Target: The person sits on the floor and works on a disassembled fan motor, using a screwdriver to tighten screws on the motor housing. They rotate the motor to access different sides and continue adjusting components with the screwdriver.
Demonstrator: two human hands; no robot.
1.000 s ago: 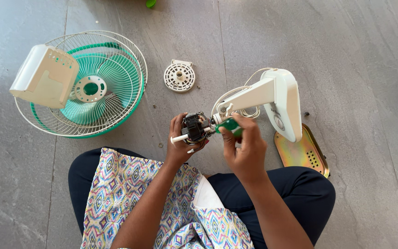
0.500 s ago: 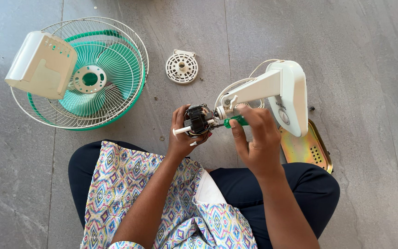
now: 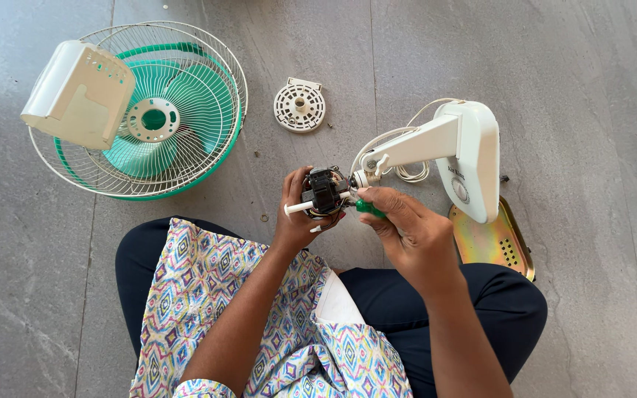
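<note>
Sitting with the fan stripped down, the left hand [image 3: 300, 214] clamps the bare motor [image 3: 326, 193] at frame centre, the right hand [image 3: 407, 232] grips a green-handled screwdriver [image 3: 370, 210] against it, while the grille [image 3: 186, 110] and white cover [image 3: 79, 96] lie upper left.

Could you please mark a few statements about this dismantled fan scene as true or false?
1. The left hand holds the black fan motor. True.
2. The right hand holds a red tool. False: its green-handled screwdriver is green.
3. The white motor cover rests on the wire fan guard. True.
4. The round white vented disc lies inside the guard. False: it lies on the floor, apart from it.
5. The brass-coloured metal plate lies beside the white fan stand. True.
</note>
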